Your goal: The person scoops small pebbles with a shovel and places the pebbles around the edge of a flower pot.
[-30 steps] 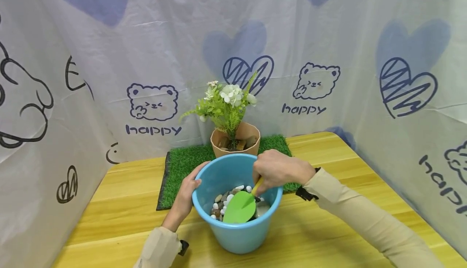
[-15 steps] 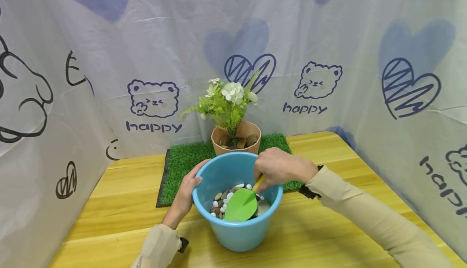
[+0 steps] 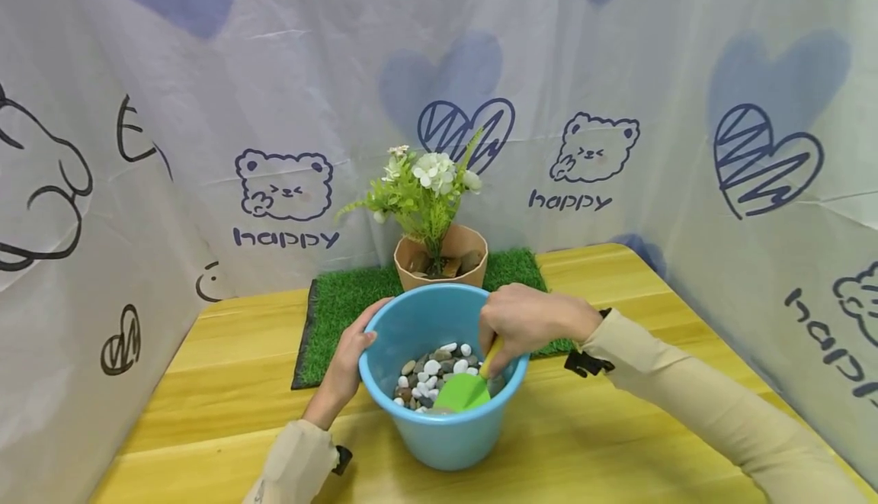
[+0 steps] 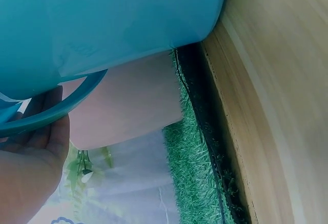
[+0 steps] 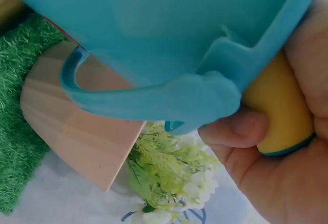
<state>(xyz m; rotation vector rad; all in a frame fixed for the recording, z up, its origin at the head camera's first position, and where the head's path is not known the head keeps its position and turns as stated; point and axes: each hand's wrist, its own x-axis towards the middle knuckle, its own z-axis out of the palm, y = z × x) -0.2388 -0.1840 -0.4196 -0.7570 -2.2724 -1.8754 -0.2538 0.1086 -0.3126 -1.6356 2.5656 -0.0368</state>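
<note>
A light blue bucket (image 3: 449, 443) stands on the table, with white, grey and brown pebbles (image 3: 420, 386) in its bottom. My left hand (image 3: 348, 355) grips its left side, thumb over the rim; in the left wrist view the fingers curl round the bucket's carrying handle (image 4: 56, 114). With my right hand (image 3: 531, 322) I hold a small garden trowel (image 3: 463, 393) over the right rim. Fingers and thumb wrap its yellow grip (image 5: 282, 103). The green blade slants down among the pebbles, its tip hidden by the near rim.
Behind the bucket, a pinkish-tan pot (image 3: 442, 279) with a leafy, white-flowered plant (image 3: 428, 191) stands on a green turf mat (image 3: 350, 294). The wooden table (image 3: 233, 382) meets a printed white curtain (image 3: 288, 92) at the back and sides.
The trowel's blade has gone lower among the pebbles, so less green shows and more white pebbles are visible. My left hand keeps its grip on the bucket.
</note>
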